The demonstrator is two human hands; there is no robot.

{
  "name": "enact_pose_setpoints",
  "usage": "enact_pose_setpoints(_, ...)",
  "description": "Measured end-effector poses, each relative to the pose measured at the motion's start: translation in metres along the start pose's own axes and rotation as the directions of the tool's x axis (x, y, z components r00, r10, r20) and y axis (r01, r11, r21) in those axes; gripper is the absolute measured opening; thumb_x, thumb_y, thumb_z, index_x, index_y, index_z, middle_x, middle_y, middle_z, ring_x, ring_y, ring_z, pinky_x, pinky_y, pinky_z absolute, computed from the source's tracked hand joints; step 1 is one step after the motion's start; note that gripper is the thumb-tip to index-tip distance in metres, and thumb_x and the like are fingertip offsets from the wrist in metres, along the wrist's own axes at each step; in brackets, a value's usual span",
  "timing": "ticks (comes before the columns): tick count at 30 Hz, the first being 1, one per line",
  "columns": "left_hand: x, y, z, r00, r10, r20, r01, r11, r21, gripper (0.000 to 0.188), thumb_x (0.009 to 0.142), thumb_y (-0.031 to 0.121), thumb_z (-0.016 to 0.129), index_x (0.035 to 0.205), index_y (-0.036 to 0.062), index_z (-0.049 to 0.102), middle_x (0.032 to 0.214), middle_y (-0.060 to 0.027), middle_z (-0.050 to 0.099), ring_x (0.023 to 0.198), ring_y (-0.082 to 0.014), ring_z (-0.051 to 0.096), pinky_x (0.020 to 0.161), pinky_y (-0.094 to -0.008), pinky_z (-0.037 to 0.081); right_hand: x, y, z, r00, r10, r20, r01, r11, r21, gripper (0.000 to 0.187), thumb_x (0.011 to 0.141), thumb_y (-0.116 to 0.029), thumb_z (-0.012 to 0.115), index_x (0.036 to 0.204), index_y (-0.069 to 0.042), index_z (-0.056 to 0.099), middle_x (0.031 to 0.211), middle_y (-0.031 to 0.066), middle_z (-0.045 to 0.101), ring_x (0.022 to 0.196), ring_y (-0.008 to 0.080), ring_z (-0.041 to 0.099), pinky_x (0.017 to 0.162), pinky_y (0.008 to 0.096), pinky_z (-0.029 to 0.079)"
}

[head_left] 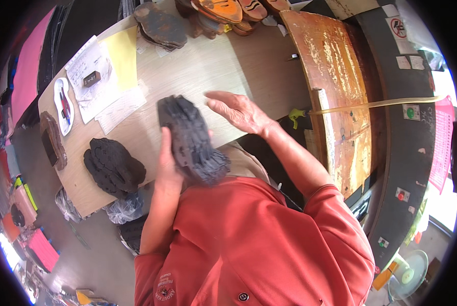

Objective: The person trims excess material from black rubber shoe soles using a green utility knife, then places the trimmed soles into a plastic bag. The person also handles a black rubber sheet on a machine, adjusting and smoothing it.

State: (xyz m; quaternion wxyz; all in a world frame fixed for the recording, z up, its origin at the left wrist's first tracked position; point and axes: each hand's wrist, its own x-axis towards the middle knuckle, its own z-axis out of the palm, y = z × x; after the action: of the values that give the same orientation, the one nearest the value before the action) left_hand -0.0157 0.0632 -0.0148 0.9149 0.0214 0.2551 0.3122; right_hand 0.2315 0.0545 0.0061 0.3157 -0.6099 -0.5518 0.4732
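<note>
A thick stack of black sole-shaped pieces (190, 132) is upright in front of my red shirt, slightly blurred. My left hand (170, 160) is closed round its lower left side, the thumb along the edge. To the right of the stack, apart from it, my right hand (241, 113) is held open with its fingers stretched out toward the left. It holds nothing. Another pile of black sole-shaped pieces (115, 168) lies at the table's near left corner.
The pale wooden table (203, 66) bears papers (88, 76), a small dark block (92, 78) and a white tray with pens (63, 107). Brown sole-shaped stacks (162, 25) and orange ones (218, 10) stand at the far edge. A worn wooden board (335, 92) rises at right.
</note>
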Motion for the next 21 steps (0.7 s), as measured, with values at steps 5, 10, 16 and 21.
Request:
enact_pose_setpoints(5, -0.015, 0.014, 0.004, 0.976, 0.211, 0.057, -0.204, 0.974, -0.103, 0.088, 0.100, 0.074, 0.047, 0.149, 0.0008, 0.050, 0.134, -0.0185, 0.065, 0.113, -0.0326, 0.067, 0.094, -0.0459, 0.058, -0.035, 0.096, -0.068, 0.919, 0.392, 0.043, -0.106, 0.349, -0.931, 0.039, 0.095, -0.039, 0.067, 0.100, -0.001, 0.077, 0.098, 0.0244, 0.076, 0.095, 0.0410, 0.074, 0.087, 0.0495, 0.060)
enact_pose_setpoints(10, -0.041, 0.009, -0.006, 0.927, 0.374, 0.006, -0.371, 0.922, -0.108, 0.090, 0.098, 0.077, 0.049, 0.144, -0.0007, 0.053, 0.128, -0.0155, 0.064, 0.111, -0.0292, 0.064, 0.094, -0.0404, 0.056, -0.061, 0.153, -0.098, 0.802, 0.594, 0.057, -0.054, 0.167, -0.984, 0.023, 0.084, -0.023, 0.072, 0.093, -0.004, 0.081, 0.100, 0.0214, 0.078, 0.101, 0.0388, 0.075, 0.090, 0.0471, 0.060)
enact_pose_setpoints(16, -0.093, -0.003, -0.029, 0.855, 0.518, -0.013, -0.502, 0.821, -0.272, 0.087, 0.098, 0.076, 0.049, 0.142, 0.0008, 0.053, 0.127, -0.0141, 0.062, 0.111, -0.0305, 0.062, 0.094, -0.0446, 0.055, -0.076, 0.151, -0.111, 0.733, 0.674, 0.086, 0.065, 0.057, -0.996, 0.033, 0.082, -0.032, 0.076, 0.094, -0.002, 0.081, 0.101, 0.0194, 0.078, 0.100, 0.0351, 0.076, 0.086, 0.0434, 0.061)
enact_pose_setpoints(21, -0.136, -0.004, -0.068, 0.753, 0.658, 0.020, -0.612, 0.712, -0.344, 0.085, 0.097, 0.076, 0.050, 0.143, 0.0048, 0.056, 0.133, -0.0120, 0.061, 0.125, -0.0346, 0.059, 0.109, -0.0524, 0.045, -0.070, 0.093, -0.100, 0.549, 0.835, 0.024, -0.182, 0.147, -0.972, 0.053, 0.077, -0.047, 0.085, 0.090, 0.003, 0.076, 0.074, 0.0136, 0.074, 0.068, 0.0264, 0.075, 0.066, 0.0371, 0.060)
